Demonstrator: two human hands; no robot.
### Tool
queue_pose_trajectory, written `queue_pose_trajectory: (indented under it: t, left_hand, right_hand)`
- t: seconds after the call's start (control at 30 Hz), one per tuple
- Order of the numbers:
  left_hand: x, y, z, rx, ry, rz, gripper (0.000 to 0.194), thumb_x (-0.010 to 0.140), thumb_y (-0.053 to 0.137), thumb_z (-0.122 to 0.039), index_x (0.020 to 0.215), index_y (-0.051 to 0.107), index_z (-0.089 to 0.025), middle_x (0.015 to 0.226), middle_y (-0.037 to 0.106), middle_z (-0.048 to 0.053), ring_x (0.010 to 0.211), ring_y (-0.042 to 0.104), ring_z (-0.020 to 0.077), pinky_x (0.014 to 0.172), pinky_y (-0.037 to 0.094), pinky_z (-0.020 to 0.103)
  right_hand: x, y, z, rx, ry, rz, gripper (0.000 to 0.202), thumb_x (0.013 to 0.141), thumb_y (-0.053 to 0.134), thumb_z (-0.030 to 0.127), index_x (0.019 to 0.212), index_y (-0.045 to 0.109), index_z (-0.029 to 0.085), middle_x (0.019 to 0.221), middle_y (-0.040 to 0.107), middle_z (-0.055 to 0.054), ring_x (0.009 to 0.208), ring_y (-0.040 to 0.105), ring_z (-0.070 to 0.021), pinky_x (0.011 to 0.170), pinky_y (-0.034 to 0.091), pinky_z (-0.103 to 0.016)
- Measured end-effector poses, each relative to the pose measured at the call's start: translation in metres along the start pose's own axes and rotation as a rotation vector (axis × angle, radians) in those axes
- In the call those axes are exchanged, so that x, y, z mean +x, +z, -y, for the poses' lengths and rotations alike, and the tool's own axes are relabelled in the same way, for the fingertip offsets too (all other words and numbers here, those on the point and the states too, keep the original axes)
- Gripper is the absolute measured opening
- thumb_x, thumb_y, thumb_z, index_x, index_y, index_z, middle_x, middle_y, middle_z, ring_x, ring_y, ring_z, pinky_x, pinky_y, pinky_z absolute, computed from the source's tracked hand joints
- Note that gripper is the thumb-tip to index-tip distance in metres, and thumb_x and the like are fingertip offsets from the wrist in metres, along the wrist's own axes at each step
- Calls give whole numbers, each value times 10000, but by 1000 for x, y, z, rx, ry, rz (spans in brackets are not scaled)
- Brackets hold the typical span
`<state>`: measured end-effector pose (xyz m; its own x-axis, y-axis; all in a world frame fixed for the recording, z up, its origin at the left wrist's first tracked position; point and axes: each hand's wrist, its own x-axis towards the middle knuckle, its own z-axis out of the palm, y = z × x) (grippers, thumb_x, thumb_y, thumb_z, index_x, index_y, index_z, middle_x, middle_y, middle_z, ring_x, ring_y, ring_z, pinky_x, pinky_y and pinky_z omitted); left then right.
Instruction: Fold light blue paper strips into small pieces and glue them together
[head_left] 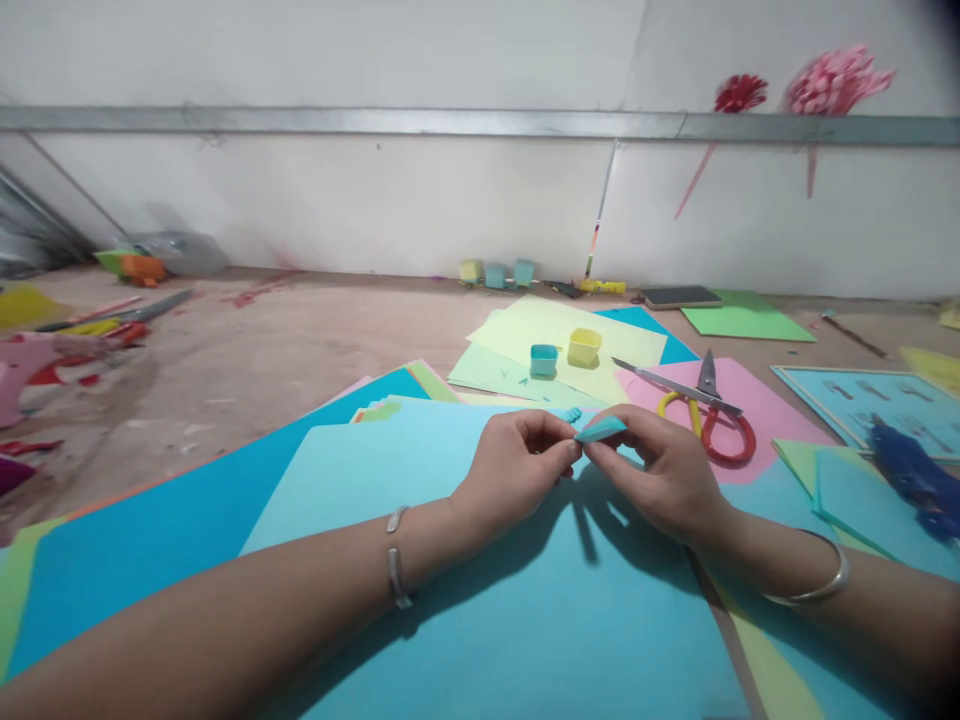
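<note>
Left hand: the left hand (517, 455) is curled, with the thumb and the first finger pinched together at the left end of the small blue piece (606, 429).
Right hand: the right hand (664, 475) is bent also; its thumb and fingers are close together, and they grip the same piece from the other side.
Blue piece: it is narrow, looks like paper, and is held between the two hands, raised above the large light blue sheet (480, 640) — their shadow falls on it.
Wrists: on the left there is a silver bracelet (395, 575), and on the right a silver bangle (825, 590).
Small cups: beyond the hands, a blue cup (544, 368) stands just beside a yellow cup (584, 352), both upon pale sheets.
Cutting tools: scissors (729, 460) with one red and one yellow handle lie near the right hand; a thin silver tool (652, 374) crosses them.
Far right: a dark blue tool (911, 470) — blurred, so I cannot tell its kind.
Wall: a red flower (741, 93) and a pink flower (840, 82) are at the metal rail (450, 122).
</note>
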<state>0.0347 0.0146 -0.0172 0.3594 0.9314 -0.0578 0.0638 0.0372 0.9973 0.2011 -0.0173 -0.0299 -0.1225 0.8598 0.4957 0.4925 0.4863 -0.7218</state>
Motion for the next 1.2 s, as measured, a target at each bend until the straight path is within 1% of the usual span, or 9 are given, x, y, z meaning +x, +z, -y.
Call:
queue_pose_trajectory:
  t: [0.13,0.27,0.4,0.57,0.7,0.8,0.97,1.07,1.2]
  left_hand:
    - [-1,-1,3,116,104,25,23,717,644,-154,721,660,-138,604,620,2,541,544,110,512,449,233]
    - [-1,-2,4,121,123,48,48,720,632,-177,737,660,-141,611,607,-3,544,546,118,509,458,243]
    - [-1,-2,2,92,83,65,35,709,626,-169,684,632,-144,531,561,-28,473,485,94,466,396,228]
    - [-1,-2,-1,30,4,78,46,694,634,-163,655,631,-139,482,525,-44,439,446,75,451,355,215]
    - [-1,-1,-1,-16,-27,70,65,691,634,-180,652,648,-130,445,502,-50,423,423,66,445,333,206]
    - [0,-1,0,-46,-49,62,85,694,642,-202,660,660,-126,440,508,-45,414,425,65,440,323,205]
    - [0,-1,0,-161,-76,87,132,659,713,-248,675,679,-122,472,554,-26,420,462,73,449,375,214]
    - [1,-1,1,-205,-99,87,189,624,773,-276,683,691,-117,503,583,-14,418,476,69,446,382,212]
    - [3,-2,5,-237,-121,90,233,631,799,-300,728,712,-106,507,592,-8,415,486,66,447,386,209]
  right_hand:
    - [1,-1,1,13,-4,23,80,868,586,192,807,637,183,767,666,-29,700,629,-152,633,517,-286]
    - [2,-1,0,27,12,26,75,849,584,168,788,624,187,760,653,-27,698,625,-157,616,507,-288]
    - [1,0,-1,59,-65,8,78,827,592,125,828,626,196,801,637,-26,731,603,-157,626,500,-290]
    - [3,-2,2,77,-202,-10,199,772,552,30,811,636,206,786,606,-13,715,570,-140,623,491,-277]
    - [5,-3,1,49,-206,-21,234,770,535,11,817,665,201,804,624,-21,735,602,-141,652,505,-283]
    - [5,-4,1,30,-197,-32,210,804,566,34,828,695,198,813,649,-27,747,629,-141,672,518,-276]
    - [5,-4,0,-19,-236,-63,197,832,590,59,850,728,198,809,665,-34,737,645,-137,652,526,-257]
    - [6,-4,-2,-12,-248,-62,210,833,591,61,852,737,210,808,663,-31,734,648,-138,657,535,-262]
    - [6,-4,-6,-43,-289,-70,234,827,591,57,871,749,225,817,665,-29,737,651,-142,651,544,-267]
